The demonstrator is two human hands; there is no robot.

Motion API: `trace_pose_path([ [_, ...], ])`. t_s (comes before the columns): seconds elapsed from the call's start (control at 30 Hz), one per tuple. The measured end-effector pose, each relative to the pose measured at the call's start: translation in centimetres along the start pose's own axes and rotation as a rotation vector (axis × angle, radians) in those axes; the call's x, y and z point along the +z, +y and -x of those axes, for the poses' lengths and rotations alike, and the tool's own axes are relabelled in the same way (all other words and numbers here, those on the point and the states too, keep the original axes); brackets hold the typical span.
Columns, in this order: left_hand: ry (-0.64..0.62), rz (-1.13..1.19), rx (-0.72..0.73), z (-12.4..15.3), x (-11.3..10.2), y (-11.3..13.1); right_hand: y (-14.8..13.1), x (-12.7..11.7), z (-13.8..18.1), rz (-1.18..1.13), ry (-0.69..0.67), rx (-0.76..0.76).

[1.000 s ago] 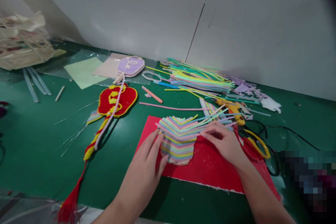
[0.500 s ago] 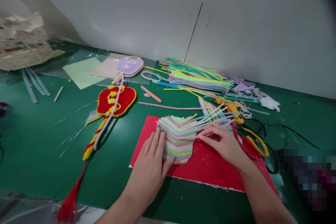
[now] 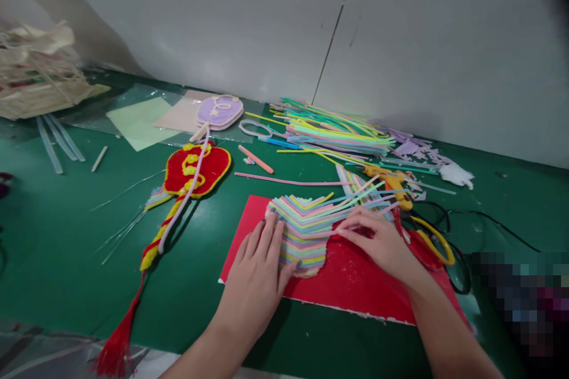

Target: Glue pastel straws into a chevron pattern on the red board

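On a red board (image 3: 355, 284) lies a panel of pastel pipe cleaners (image 3: 306, 246) laid side by side in V-shaped rows, their loose ends reaching to the right. My left hand (image 3: 255, 269) rests flat over the panel's left side, fingers stretched out. At the panel's right edge, my right hand (image 3: 377, 243) pinches a pink pipe cleaner (image 3: 334, 233) between thumb and forefinger. Behind that hand is another striped piece (image 3: 349, 180), partly covered by the loose ends.
A red and yellow fan (image 3: 178, 172) with a tassel lies left, a purple fan (image 3: 220, 111) behind it. Loose pipe cleaners (image 3: 338, 136) are piled by the wall. An orange glue gun (image 3: 391, 183), scissors with yellow handles (image 3: 438, 243) and a black cable (image 3: 493, 222) are at right.
My left hand has shifted slightly to the right over the panel. My right hand stays nearly in place, pinching the pink pipe cleaner.
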State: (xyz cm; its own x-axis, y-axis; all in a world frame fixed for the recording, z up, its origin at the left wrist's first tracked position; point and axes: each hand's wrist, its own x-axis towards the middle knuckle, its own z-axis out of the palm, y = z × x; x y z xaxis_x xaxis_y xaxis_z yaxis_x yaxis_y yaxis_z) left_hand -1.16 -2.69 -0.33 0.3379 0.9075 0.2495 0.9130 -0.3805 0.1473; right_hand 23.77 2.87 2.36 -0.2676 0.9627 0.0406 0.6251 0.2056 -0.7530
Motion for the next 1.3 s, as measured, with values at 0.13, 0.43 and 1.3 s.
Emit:
trace_pose_path([
  [0.13,0.009,-0.016,0.005,-0.19,0.05,-0.12,-0.04,0.13,-0.03,-0.006,0.004,-0.005],
  [0.43,0.017,-0.021,-0.019,-0.28,0.27,0.1,0.35,0.24,-0.14,0.002,0.042,0.005],
  [1.3,0.008,0.017,0.029,0.04,0.35,-0.19,0.28,0.72,-0.29,0.024,0.078,-0.008],
])
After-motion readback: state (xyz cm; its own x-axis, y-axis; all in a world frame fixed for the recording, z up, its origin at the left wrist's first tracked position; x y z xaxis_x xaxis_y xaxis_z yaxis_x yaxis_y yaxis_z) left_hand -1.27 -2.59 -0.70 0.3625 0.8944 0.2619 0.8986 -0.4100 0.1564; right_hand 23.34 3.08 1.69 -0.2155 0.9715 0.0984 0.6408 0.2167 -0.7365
